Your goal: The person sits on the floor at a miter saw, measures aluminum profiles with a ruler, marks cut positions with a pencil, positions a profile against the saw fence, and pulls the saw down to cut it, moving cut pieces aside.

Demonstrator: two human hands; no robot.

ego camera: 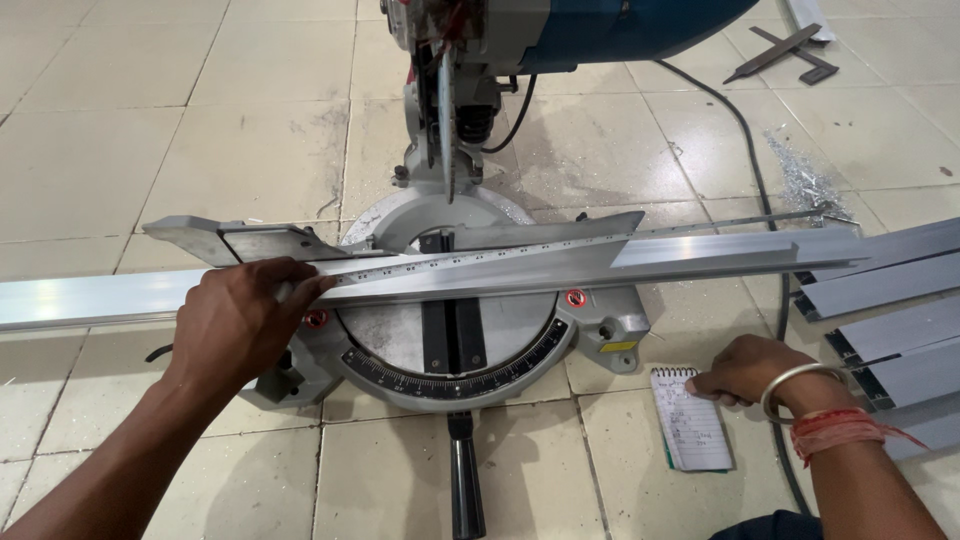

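A long silver metal bar (480, 275) is laid across the saw base (455, 350) in the middle of the frame. It is pressed down by the left hand (240, 320), fingers curled over it. A small notepad (690, 420) on the floor at lower right is touched by the right hand (745, 368), fingers bent. More grey bars (890, 320) are seen at the right edge.

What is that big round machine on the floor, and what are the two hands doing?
The picture comes from a camera worn on the person's head, looking down. The machine is a miter saw: a round turning table with a blade raised above it. A long aluminium strip lies across it, with a steel ruler on top. The left hand presses on the strip and ruler. The right hand rests on a small spiral notepad on the tiled floor. More grey strips lie to the right.
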